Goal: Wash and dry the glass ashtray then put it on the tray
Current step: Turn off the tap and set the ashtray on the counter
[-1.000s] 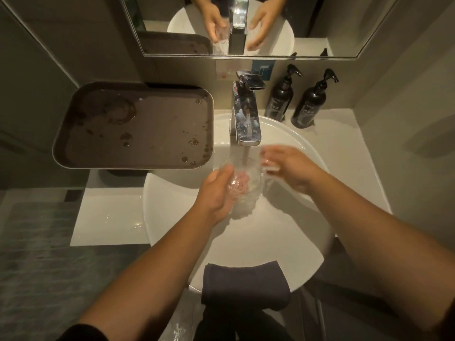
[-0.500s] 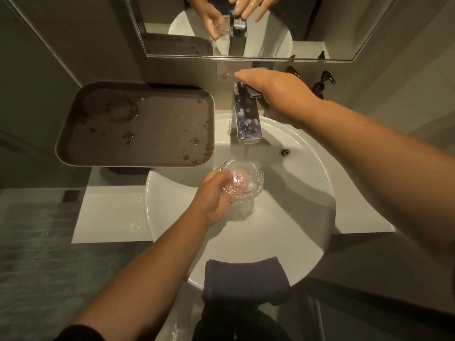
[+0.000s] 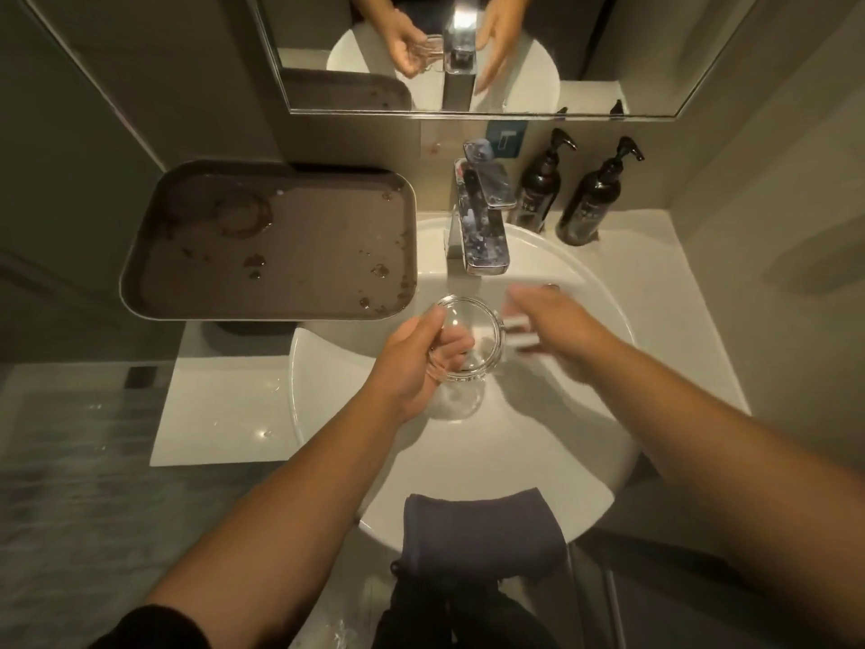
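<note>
My left hand (image 3: 412, 363) grips the clear glass ashtray (image 3: 472, 337) by its left rim, holding it tilted over the white basin (image 3: 561, 442), below the chrome tap (image 3: 482, 222). No water runs from the spout. My right hand (image 3: 557, 320) is just right of the ashtray, blurred by motion, fingers apart and holding nothing, close to the ashtray's right rim. The brown tray (image 3: 281, 245) sits to the left of the tap, wet with drops and a ring mark. A dark grey towel (image 3: 482, 531) hangs over the basin's near edge.
Two dark pump bottles (image 3: 538, 189) (image 3: 594, 199) stand behind the basin at the right of the tap. A mirror (image 3: 468, 53) hangs above. A white counter (image 3: 224, 414) extends left of the basin, under the tray.
The water has stopped. My right hand went up to the tap lever, then came back down beside the ashtray. My left hand kept hold of the ashtray over the basin.
</note>
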Demonstrator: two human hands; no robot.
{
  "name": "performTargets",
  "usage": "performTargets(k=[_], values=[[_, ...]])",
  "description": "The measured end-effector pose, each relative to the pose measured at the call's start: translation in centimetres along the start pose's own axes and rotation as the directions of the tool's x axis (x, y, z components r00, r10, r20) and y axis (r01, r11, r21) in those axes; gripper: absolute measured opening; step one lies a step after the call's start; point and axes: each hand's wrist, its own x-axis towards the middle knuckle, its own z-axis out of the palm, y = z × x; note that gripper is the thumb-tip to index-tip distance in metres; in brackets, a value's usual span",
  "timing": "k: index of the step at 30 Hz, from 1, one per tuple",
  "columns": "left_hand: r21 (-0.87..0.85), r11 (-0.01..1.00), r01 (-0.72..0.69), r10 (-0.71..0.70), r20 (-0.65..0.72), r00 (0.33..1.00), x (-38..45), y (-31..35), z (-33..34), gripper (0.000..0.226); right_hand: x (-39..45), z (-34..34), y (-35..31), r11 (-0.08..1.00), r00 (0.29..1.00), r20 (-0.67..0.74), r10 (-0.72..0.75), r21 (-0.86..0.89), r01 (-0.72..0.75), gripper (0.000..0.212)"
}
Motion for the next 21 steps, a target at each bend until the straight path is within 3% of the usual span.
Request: performTargets(k=[2, 4, 8, 13, 15, 18, 21], values=[[0.108, 0.994, -0.012, 0.01, 0.021, 1.0, 0.0, 0.2, -0.3, 0.023, -1.2, 1.2, 2.1, 0.944, 0.946, 0.176, 0.272, 0.144, -0.298, 0.054], [0.21, 0.978, -0.016, 0.012, 0.018, 1.0, -0.1, 0.4, -0.6, 0.028, -1.8, 1.8, 2.7, 0.899, 0.899, 0.272, 0.342, 0.184, -0.398, 0.067], [0.428, 0.896, -0.12, 0.107, 0.054, 0.993, -0.6, 0.7, -0.6, 0.044, -1.8, 1.8, 2.1, 0.861, 0.852, 0.334, 0.404, 0.174, -0.477, 0.077], [0.661, 0.655, -0.366, 0.291, 0.227, 0.929, -2.0, 1.5, -0.8, 0.076, -2.2, 1.6, 1.8, 0.835, 0.845, 0.38, 0.377, 0.255, -0.487, 0.076], [0.716, 0.576, -0.395, 0.319, 0.247, 0.915, -2.8, 1.8, -0.7, 0.077, -2.6, 1.8, 1.9, 0.81, 0.841, 0.413, 0.35, 0.318, -0.493, 0.076], [0.754, 0.544, -0.367, 0.287, 0.244, 0.926, -3.9, 1.6, -0.5, 0.06, -3.2, 2.2, 2.0, 0.75, 0.843, 0.461, 0.277, 0.444, -0.49, 0.058], [0.765, 0.583, -0.275, 0.224, 0.175, 0.959, -5.0, 0.6, -0.1, 0.041, -3.9, 2.7, 2.2, 0.772, 0.894, 0.392, 0.216, 0.492, -0.403, 0.016]])
